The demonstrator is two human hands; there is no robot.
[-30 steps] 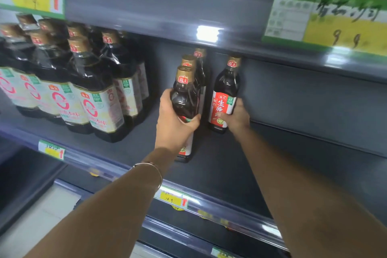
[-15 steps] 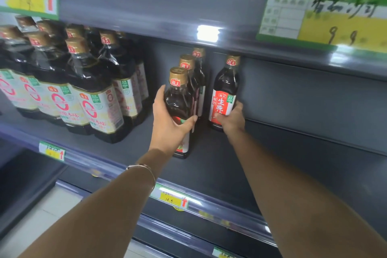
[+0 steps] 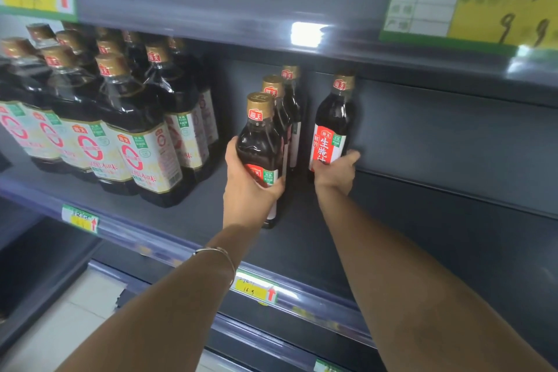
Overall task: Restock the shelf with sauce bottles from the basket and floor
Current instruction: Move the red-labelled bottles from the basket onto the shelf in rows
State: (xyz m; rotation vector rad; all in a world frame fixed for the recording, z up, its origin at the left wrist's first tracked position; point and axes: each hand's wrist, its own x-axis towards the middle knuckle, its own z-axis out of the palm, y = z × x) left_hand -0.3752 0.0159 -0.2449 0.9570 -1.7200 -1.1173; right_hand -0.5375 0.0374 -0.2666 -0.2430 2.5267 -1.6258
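Both my arms reach onto the grey shelf. My left hand grips the lower body of a dark sauce bottle with a gold cap, upright at the front of a short row. Two like bottles stand behind it. My right hand holds the base of another dark bottle with a red label, standing upright near the shelf's back wall, to the right of the row. The basket and the floor bottles are out of sight.
Several larger sauce bottles with white and yellow labels crowd the shelf's left part. Bare shelf stretches to the right of my right hand. Price tags line the front rail. An upper shelf edge with a big price sign hangs overhead.
My left hand has shifted its bottle slightly left and toward the front, settling it upright. My right hand and its bottle have barely moved.
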